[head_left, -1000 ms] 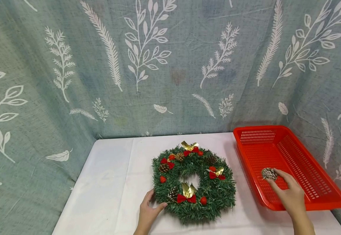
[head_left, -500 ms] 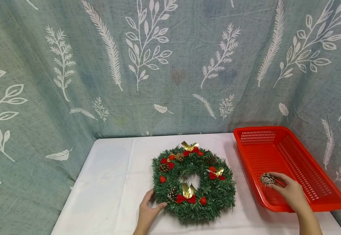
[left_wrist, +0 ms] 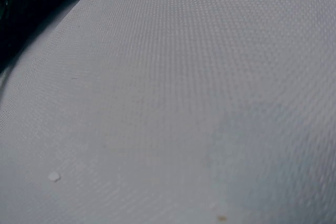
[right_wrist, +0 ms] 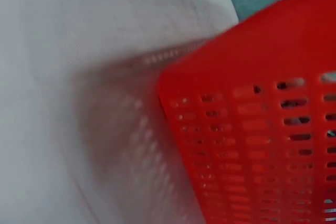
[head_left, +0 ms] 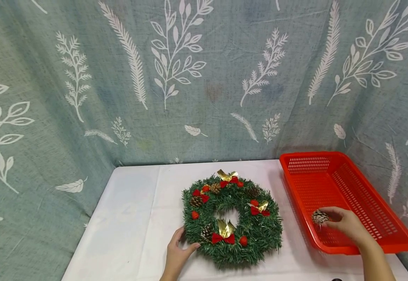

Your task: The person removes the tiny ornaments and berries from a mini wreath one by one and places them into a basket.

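Note:
My right hand (head_left: pixel 346 224) pinches a brown pine cone (head_left: pixel 319 217) with pale-tipped scales between thumb and fingers, over the near left part of the red basket (head_left: pixel 314 154). The left hand (head_left: pixel 177 253) rests at the lower left edge of a green wreath (head_left: pixel 263 234), with its thumb and fingers spread apart against the needles. Red bows with gold leaves, red berries and several pine cones decorate the wreath, which lies flat. Neither wrist view shows a hand; a dark edge of the wreath (left_wrist: pixel 31 9) fills a corner of the left one.
A white cloth (head_left: pixel 130 218) covers the table. Behind and beside it hangs a grey-green curtain (head_left: pixel 211 89) with white leaf prints. In the right wrist view the basket's slotted wall (right_wrist: pixel 252 145) stands close by. A small dark object (head_left: pixel 336 279) shows at the bottom edge.
My right hand has turned and shifted slightly down within the basket area, still pinching the pine cone. A red piece seen by its fingers half a second ago no longer shows. The left hand stays put.

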A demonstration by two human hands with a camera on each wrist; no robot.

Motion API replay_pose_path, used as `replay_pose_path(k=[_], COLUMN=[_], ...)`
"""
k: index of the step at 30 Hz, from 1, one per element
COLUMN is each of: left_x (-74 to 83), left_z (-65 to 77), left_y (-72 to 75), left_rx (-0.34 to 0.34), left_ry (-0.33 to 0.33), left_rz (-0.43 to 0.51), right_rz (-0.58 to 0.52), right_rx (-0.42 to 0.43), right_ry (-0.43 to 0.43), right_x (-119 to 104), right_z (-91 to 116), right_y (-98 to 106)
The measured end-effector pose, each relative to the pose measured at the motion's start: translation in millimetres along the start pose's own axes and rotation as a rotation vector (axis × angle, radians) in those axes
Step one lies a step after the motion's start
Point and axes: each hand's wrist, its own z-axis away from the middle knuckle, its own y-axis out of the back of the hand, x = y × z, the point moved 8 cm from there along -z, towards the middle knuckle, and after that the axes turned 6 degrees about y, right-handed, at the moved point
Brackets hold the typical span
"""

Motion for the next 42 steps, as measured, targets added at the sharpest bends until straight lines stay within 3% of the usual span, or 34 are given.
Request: replay_pose_path(k=[5, 16, 23, 31, 37, 42], left_x=[-4.2, -7.4, -8.1, -2.8, -1.5, 20.7], left_z=[1.4, 4.3, 2.3, 1.2, 0.9, 4.0], left_y=[-1.8, -3.5, -0.9, 0.4, -0.2, 3.7], left_rx=[-0.002, -0.026, -0.028, -0.024, -0.024, -0.032], left_ry=[0.026, 0.071, 0.066, 0.051, 0.057, 0.082], left_rz=[-0.018, -0.011, 0.004, 0.011, -0.007, -0.035], right_rz=[-0.099, -0.054, -0.013, -0.032, 0.022, 0.002], right_rx=[-0.071, -0.184, -0.241, -0.262, -0.245, -0.213], right_ry=[0.055, -0.118, -0.117, -0.1, -0.144, -0.163], right_x=[6, 29, 33, 31, 35, 35], right_z=[-3, -9, -11, -13, -12, -11], right_y=[-2, -3, -8, -13, -10, -8])
